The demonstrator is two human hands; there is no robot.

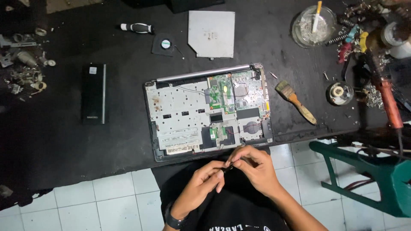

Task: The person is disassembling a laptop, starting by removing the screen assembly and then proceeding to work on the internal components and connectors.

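In the head view, both hands meet low in the middle of the frame, just below the near edge of the bench (51, 141). The left hand (201, 186) comes up from the lower left, its fingers curled narrow and pinched on a small dark part (227, 169). The right hand (252, 169) comes in from the lower right, its fingertips closed on the same part from the other side. The part is too small and too hidden by the fingers to tell its kind or which way its long axis runs; it sits between the two sets of fingertips, with both hands about equally near.

Straight above the hands, touching nothing of them, lies the opened laptop (207, 113), its bottom cover off and the green circuit board (235, 92) showing in its upper right part. Its long side runs left to right across the frame, and its near edge lies just beside the fingertips, so the part is held just short of the lower middle of the machine.

Further up the frame lie a grey cover plate (212, 33) and a small round fan (165, 44). To the left, well apart, a black battery pack (93, 93) lies lengthwise up and down. To the right of the laptop a paintbrush (296, 102) lies slantwise, and at upper right stands a glass ashtray (314, 26).
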